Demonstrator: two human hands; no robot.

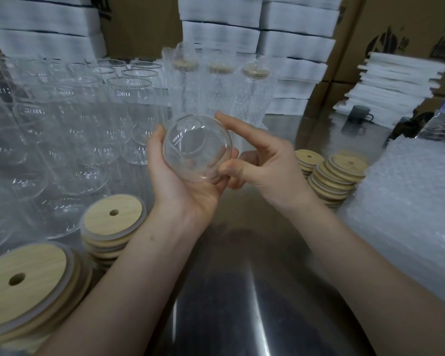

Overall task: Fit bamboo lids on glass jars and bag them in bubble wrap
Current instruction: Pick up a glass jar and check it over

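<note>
A clear glass jar (pixel 197 147) is held above the middle of the steel table, tipped so its round end faces me. My left hand (pixel 183 186) cups it from below and from the left. My right hand (pixel 262 163) touches its right rim with forefinger above and thumb below. Bamboo lids with a centre hole lie in stacks at the near left (pixel 23 281), left of my wrist (pixel 112 218) and at the right (pixel 337 173). A pile of bubble wrap bags (pixel 411 201) lies at the far right.
Several empty glass jars (pixel 70 129) crowd the left half of the steel table (pixel 242 291). Three lidded jars in bubble wrap (pixel 219 86) stand behind my hands. White foam stacks (pixel 296 44), cardboard boxes and a dark mug (pixel 359 114) line the back and right.
</note>
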